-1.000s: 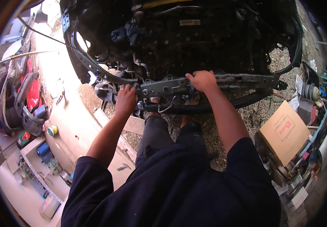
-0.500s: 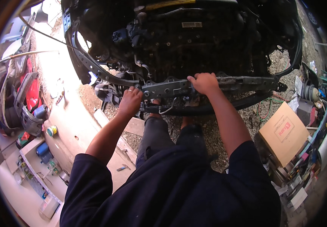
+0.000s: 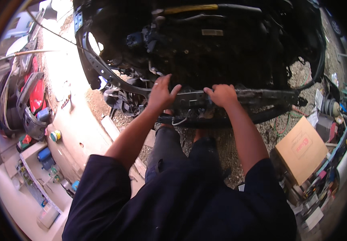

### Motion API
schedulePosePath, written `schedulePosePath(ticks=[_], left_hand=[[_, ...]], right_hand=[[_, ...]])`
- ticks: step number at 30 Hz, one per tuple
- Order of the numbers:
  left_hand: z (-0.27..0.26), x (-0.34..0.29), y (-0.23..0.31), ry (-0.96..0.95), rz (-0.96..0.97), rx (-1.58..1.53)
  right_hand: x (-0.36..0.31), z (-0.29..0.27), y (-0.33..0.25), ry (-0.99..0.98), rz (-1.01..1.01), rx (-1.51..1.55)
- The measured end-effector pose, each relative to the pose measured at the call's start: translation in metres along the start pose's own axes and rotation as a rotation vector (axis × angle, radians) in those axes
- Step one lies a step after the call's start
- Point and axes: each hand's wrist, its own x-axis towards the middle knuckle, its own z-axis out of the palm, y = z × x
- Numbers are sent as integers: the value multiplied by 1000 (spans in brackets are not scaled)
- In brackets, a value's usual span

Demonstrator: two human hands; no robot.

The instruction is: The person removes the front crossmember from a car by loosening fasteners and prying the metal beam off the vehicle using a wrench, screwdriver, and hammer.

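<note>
"Standing over that bar (image 3: 262, 96), our person is. Nearest me I'm seeing the dark shirt (image 3: 181, 193), then the legs (image 3: 165, 149), then a black beam (image 3: 259, 116)."

"And the bar is running crosswise just past the beam, along the near side of the engine bay (image 3: 225, 60). What about the grip?"

"The right hand (image 3: 223, 95) is lying over the bar, fingers reaching across its far edge, thumb pointing left. Whether it's clamping, I'm not able to tell. The left hand (image 3: 162, 94) is holding thumb and fingers well apart at the bar's left part; I'm not making out any contact."

"How are you judging its handling?"

"I'm guessing stiff metal, fairly heavy, awkward for its length, hardly fragile, perhaps slippery if it's carrying grease. I'd be taking hold toward both ends, palms on top, minding the edges."

"And what's hiding?"

"The shirt is covering the upper legs. The beam is sinking into shadow, so I'm not telling whether it's joining the bar. The left hand is blocking some of the bar, and the right fingertips are disappearing behind it. Farther off, the engine bay is going nearly black; only a label (image 3: 212, 32) and a yellow strip (image 3: 191, 8) are standing out, and its far side is being cut off."
</note>
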Motion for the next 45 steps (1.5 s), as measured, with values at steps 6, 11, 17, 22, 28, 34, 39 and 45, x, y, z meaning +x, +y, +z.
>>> schedulePosePath(ticks=[6, 11, 17, 22, 28, 34, 39, 45], left_hand=[[24, 3, 2, -333, -122, 178], [16, 11, -4, -530, -63, 136], [17, 13, -9, -593, -61, 124], [19, 11, -10, -559, -66, 122], [9, 14, -9, -646, -117, 126], [16, 7, -10, -529, -113, 91], [23, -1, -5, -429, -137, 103], [25, -1, -10, -485, -78, 86]], right_hand=[[1, 7, 2, -18, 90, -4], [2, 11, 0, 18, 75, -25], [0, 9, -3, 4, 90, -36], [-1, 6, -5, 52, 69, -37], [3, 9, -11, 26, 71, -52], [15, 9, -9, -26, 78, -45], [19, 12, -14, -46, 120, -40], [20, 21, -10, -31, 137, -85]])
